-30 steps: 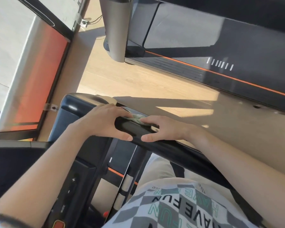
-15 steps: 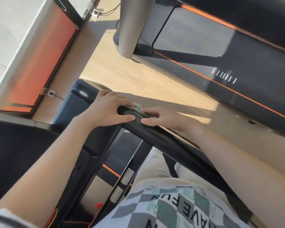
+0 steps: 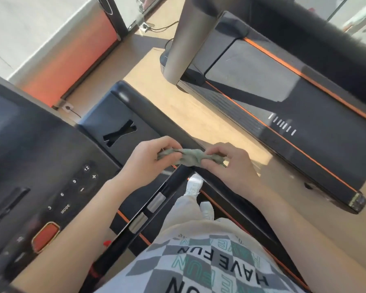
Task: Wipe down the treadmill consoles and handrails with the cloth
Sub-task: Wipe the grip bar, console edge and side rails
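A small grey-green cloth (image 3: 190, 157) is stretched between both hands, just above the black right handrail (image 3: 163, 117) of the treadmill I stand on. My left hand (image 3: 148, 159) pinches its left end. My right hand (image 3: 230, 163) pinches its right end. The black console (image 3: 42, 166) with speed buttons and a red stop button (image 3: 46, 236) lies at the left. A handle bar with metal grip sensors (image 3: 148, 210) runs below my hands.
A second treadmill (image 3: 294, 98) with orange trim stands to the right across a strip of wooden floor (image 3: 199, 115). Its grey upright post (image 3: 186, 39) rises at top centre. An orange-framed glass wall (image 3: 72, 62) is at the upper left.
Both hands lifted off the handrail, where they had gripped it with the cloth between them. They now hold the cloth stretched out in the air. The view swung left onto the console.
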`<state>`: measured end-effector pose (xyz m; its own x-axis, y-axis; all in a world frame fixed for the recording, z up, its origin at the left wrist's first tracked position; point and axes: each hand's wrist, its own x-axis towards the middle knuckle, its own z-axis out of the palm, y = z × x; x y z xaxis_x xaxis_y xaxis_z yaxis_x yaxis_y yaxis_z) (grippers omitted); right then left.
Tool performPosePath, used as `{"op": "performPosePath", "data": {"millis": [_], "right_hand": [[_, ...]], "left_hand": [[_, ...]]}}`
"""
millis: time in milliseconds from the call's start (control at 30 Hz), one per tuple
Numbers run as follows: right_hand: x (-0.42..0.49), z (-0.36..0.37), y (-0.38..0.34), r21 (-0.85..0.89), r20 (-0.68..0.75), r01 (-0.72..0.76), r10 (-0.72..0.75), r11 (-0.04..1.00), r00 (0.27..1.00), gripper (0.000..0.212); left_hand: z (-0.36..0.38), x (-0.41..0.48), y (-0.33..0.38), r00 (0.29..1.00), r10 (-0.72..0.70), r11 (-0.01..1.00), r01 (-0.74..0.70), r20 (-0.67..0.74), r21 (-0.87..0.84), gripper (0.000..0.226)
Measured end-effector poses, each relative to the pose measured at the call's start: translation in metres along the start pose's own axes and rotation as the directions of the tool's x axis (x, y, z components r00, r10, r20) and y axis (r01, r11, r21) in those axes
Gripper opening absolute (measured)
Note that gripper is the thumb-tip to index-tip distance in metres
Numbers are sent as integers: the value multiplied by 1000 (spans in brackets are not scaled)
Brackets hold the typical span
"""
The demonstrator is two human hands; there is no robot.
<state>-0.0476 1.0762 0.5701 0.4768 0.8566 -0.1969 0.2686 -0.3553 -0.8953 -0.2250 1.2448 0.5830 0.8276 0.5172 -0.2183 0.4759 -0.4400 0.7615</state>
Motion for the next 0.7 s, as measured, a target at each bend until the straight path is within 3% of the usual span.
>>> {"op": "performPosePath", "data": {"millis": [100, 267, 367, 533, 700], "right_hand": [[-21, 4, -1, 63, 5, 48, -49, 997, 999, 16], [-63, 22, 11, 12, -6, 54, -54, 998, 999, 29], [-82, 41, 24, -44, -5, 66, -67, 997, 998, 31], [-92, 67, 33, -68, 3, 40, -40, 997, 999, 15], [-79, 72, 26, -20, -9, 44, -44, 999, 999, 4]], "left_hand": [[11, -31, 9, 982, -142, 981, 123, -123, -151, 5], [31, -84, 15, 904, -365, 866, 242, -222, -437, 25], [44, -103, 8, 834, -451, 852, 296, -318, -432, 23], [52, -113, 2, 773, -448, 882, 301, -449, -362, 14], [42, -126, -9, 679, -546, 823, 329, -490, -463, 8]]}}
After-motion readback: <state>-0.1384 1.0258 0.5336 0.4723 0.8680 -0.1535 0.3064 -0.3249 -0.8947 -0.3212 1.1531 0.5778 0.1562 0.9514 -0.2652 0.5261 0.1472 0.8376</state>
